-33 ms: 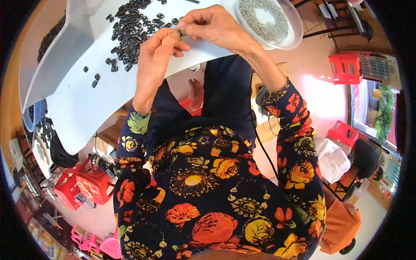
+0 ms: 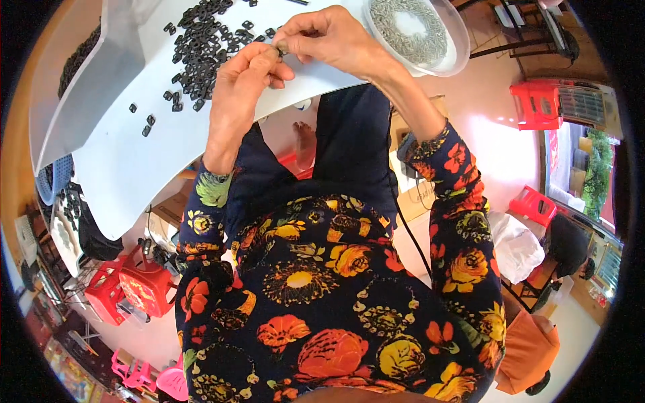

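My left hand (image 2: pixel 240 84) and my right hand (image 2: pixel 336 43) meet fingertip to fingertip above the white table (image 2: pixel 144 164), near its close edge. Both are closed in a pinch. A bit of a small black part (image 2: pixel 279 51) shows between them, mostly hidden by the fingers; the left thumb and forefinger grip it. What the right fingertips pinch is too small to tell. Just left of my hands lies a heap of small black parts (image 2: pixel 199 54) with holes. To the right stands a clear round tub (image 2: pixel 459 57) of small silvery metal pieces (image 2: pixel 383 37).
A pale upright panel (image 2: pixel 84 101) runs along the table's left side. Several loose black parts (image 2: pixel 148 125) lie apart from the heap. Red stools (image 2: pixel 144 285) stand at lower left, another red stool (image 2: pixel 535 105) at right. A blue basket (image 2: pixel 55 178) sits beyond the panel.
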`<state>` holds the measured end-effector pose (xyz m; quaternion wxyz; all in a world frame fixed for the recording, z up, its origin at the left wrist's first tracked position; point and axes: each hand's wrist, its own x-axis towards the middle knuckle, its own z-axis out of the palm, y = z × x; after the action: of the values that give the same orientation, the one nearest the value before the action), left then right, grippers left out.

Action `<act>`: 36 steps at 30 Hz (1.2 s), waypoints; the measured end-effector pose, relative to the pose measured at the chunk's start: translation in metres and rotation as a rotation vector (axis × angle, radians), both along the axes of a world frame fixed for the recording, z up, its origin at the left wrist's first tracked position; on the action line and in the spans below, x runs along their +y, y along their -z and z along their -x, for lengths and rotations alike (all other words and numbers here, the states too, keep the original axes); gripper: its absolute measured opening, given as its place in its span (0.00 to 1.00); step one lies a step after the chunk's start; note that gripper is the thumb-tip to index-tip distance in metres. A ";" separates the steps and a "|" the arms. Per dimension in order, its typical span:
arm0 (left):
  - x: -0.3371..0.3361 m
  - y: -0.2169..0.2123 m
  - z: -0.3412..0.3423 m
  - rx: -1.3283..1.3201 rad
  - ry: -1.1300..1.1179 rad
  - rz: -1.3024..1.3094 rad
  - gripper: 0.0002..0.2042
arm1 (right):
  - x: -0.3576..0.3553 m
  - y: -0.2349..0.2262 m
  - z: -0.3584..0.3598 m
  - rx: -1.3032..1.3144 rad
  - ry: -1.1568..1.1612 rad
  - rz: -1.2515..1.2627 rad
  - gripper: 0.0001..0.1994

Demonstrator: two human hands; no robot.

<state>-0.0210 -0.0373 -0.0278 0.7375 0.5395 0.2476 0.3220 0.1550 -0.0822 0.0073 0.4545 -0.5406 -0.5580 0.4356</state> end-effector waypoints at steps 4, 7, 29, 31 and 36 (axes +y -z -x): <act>0.005 0.002 -0.001 -0.143 0.092 0.206 0.10 | 0.004 0.001 0.003 0.070 0.056 0.008 0.07; 0.001 0.001 -0.007 -0.210 0.004 0.280 0.10 | -0.002 0.013 0.005 0.228 0.165 -0.007 0.07; 0.000 -0.020 -0.007 0.267 0.136 -0.010 0.09 | -0.020 -0.011 0.000 -0.400 0.134 -0.077 0.07; -0.001 -0.015 -0.008 0.111 0.158 0.136 0.09 | -0.019 -0.014 0.001 -0.445 0.135 -0.078 0.07; 0.006 -0.009 -0.019 -0.018 0.216 0.236 0.09 | -0.021 -0.026 -0.006 -0.578 0.171 -0.152 0.08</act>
<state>-0.0023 -0.0311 -0.0193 0.8283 0.4697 0.2178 0.2142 0.1611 -0.1029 0.0330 0.3511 -0.6515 -0.6477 0.1809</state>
